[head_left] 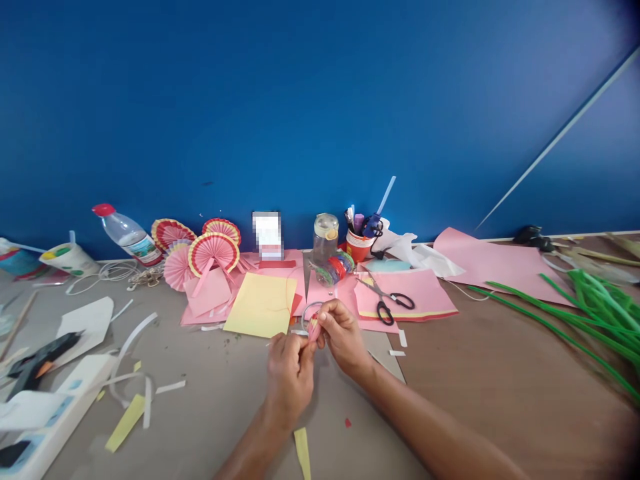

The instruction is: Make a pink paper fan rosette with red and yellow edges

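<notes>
Near the middle of the desk my left hand (291,367) and my right hand (344,335) meet over a small piece of pink and yellow folded paper (314,329). Fingertips of both hands pinch it, so part of it is hidden. A thin grey ring (306,313) shows just behind it; whether it is attached I cannot tell. Beyond my left hand lies a yellow paper square (260,305). Black-handled scissors (386,298) rest partly spread on pink paper (425,293), beyond my right hand.
Pleated paper fans (214,253), a tilted bottle (131,237), a clear jar (325,239) and a red cup of pens (358,247) line the blue wall. At left lie a glue gun (43,360) and a power strip (65,413); at right, green fuzzy stems (600,313).
</notes>
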A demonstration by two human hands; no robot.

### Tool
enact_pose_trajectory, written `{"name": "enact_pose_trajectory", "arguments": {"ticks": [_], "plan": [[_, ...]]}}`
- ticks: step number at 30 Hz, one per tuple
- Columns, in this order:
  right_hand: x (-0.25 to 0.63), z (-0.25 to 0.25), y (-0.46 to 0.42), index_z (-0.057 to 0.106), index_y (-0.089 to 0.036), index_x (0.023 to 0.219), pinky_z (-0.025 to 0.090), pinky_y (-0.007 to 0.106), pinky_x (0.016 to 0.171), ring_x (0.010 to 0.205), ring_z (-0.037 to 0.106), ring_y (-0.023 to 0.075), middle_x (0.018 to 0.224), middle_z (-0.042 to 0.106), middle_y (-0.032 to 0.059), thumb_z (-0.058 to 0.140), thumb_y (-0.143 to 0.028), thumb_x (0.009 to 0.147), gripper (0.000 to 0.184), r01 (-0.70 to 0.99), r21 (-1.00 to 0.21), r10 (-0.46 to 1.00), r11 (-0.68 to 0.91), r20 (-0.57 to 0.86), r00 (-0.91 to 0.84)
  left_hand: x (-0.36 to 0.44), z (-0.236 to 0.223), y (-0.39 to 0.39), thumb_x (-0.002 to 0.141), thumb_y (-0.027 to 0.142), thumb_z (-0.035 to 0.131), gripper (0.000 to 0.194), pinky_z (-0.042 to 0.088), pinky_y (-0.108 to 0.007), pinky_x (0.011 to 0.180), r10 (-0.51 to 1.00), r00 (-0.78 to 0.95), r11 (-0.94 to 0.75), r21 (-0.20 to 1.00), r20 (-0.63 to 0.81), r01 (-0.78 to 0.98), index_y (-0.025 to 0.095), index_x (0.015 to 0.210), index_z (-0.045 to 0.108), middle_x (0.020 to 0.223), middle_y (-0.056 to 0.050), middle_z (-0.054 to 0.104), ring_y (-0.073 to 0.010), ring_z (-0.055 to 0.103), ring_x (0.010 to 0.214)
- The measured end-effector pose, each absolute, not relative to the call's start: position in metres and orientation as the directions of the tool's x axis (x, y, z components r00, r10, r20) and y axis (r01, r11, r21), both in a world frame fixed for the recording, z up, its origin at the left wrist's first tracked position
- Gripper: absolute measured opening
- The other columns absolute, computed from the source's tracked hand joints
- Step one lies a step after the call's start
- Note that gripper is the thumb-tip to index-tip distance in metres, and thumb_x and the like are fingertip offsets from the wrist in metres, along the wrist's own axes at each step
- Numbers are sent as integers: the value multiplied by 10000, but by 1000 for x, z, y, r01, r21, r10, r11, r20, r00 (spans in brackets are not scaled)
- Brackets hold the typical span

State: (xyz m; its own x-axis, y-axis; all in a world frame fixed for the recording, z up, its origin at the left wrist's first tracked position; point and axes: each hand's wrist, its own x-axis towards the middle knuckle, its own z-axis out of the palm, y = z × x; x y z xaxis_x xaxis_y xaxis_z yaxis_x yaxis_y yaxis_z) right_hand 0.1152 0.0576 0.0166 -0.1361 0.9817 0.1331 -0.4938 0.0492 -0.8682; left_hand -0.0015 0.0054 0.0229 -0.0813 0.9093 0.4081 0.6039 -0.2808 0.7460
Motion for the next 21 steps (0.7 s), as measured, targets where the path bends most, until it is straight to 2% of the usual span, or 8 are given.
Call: {"name": "enact_pose_trajectory", "arguments": {"ticks": [4,6,9,14,17,21], "plan": [[113,13,62,485,-206,724,341,193,419,397,444,67,582,616,-47,686,-418,768,296,-582,-813,980,19,129,-149,-4,19,8,831,336,559,171,417,-289,662,927,-110,-243,799,358,550,230,704,601,652,-21,622,-184,545,656],[114,16,64,508,-204,717,345,193,439,435,451,62,701,649,-26,711,-398,743,282,-627,-779,979,-10,121,-166,-4,21,7,807,364,597,149,426,-269,637,950,-127,-190,850,286,491,222,768,621,670,-7,621,-169,548,647],[118,23,63,574,-208,742,413,222,518,548,503,84,910,654,13,745,-401,692,263,-650,-757,974,-61,97,-204,-4,28,4,801,388,598,185,418,-238,571,978,-120,-110,913,170,392,206,786,622,652,12,597,-142,522,594],[124,29,60,605,-224,1041,476,281,653,801,584,181,1054,618,84,675,-524,698,461,-615,-776,947,-138,79,-313,-6,30,4,791,409,597,224,415,-231,572,973,-194,-56,942,126,330,189,752,601,653,18,584,-129,495,592],[125,29,58,587,-220,1098,477,297,719,821,584,181,1035,617,78,676,-513,696,506,-570,-814,943,-115,91,-320,-8,24,8,787,427,605,243,424,-241,601,966,-239,-31,963,98,269,184,782,605,702,5,607,-140,527,641],[122,28,56,617,-210,1010,460,269,702,727,567,135,866,635,22,739,-406,685,399,-514,-846,947,-141,36,-318,-7,23,9,759,441,644,273,440,-247,630,970,-240,-5,986,46,169,174,807,616,731,0,625,-146,557,674]]}}
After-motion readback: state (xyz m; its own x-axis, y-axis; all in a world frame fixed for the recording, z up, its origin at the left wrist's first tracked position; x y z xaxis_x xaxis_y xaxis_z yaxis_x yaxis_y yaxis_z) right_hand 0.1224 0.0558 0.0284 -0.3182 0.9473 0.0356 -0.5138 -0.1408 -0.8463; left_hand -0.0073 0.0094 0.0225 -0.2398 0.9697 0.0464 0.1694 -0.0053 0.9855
